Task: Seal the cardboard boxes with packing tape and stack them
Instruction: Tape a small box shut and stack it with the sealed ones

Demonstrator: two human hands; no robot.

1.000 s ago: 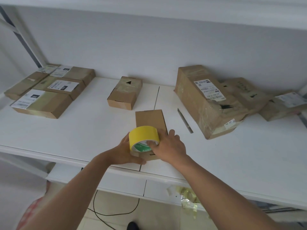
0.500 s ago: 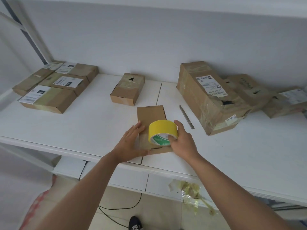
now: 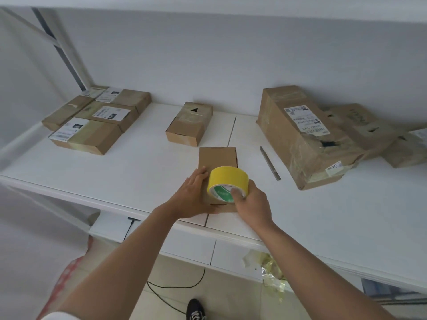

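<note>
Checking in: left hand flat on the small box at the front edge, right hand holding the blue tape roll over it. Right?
Nearly. The tape roll is yellow, not blue, as the head view shows. The rest holds: the left hand lies flat on the small box at the front edge, and the right hand holds the roll over it.

Single head-worn wide-angle view, looking forward and down.

I have one camera only, so no second view overlaps with it. It sits above and just behind the forearms, pitched down at the white surface, whose front edge crosses the frame on a slant, higher at left. It is near enough that both arms enter from the bottom edge and the left hand and right hand sit at centre. The back wall fills the top; the floor and a shoe show below the edge. Straight lines bow towards the borders.
</note>
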